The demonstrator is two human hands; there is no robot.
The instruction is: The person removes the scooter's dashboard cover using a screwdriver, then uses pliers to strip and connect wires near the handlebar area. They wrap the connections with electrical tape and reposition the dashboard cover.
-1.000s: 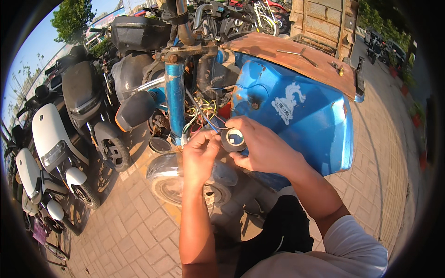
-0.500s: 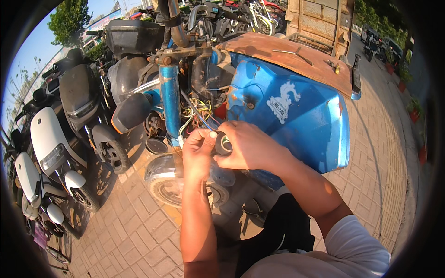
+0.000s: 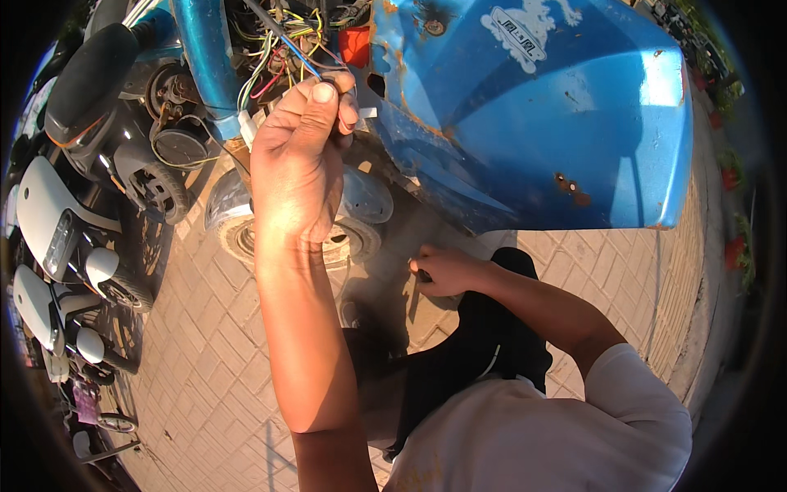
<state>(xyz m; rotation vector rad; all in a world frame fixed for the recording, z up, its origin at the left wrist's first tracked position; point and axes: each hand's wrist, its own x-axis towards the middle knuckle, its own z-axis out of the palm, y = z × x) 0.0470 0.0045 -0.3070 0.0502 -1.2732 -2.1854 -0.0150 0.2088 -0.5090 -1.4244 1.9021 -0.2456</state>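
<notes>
My left hand (image 3: 299, 156) is raised in front of the vehicle's blue steering tube (image 3: 203, 61), thumb and fingers pinched on a thin blue wire (image 3: 303, 59). A tangle of yellow, green, red and white wires (image 3: 283, 49) hangs just beyond it. Beside my wrist sits a white plug connector (image 3: 247, 129), and a small white piece shows past my fingertips. Lower and to the right, my right hand (image 3: 451, 272) is curled near my knee. A dark round thing, apparently a tape roll (image 3: 423, 276), shows at its fingers, mostly hidden.
A rusted blue body panel (image 3: 525, 148) fills the upper right, its lower edge above my right arm. Below my left hand stands the front wheel (image 3: 348, 243) with its fender. Parked scooters (image 3: 61, 221) line the left side. Brick paving (image 3: 213, 361) lies underneath.
My right hand has left the wires and dropped toward my knee with the dark roll. My left hand keeps its pinch on the wire. The view has tilted downward and come closer.
</notes>
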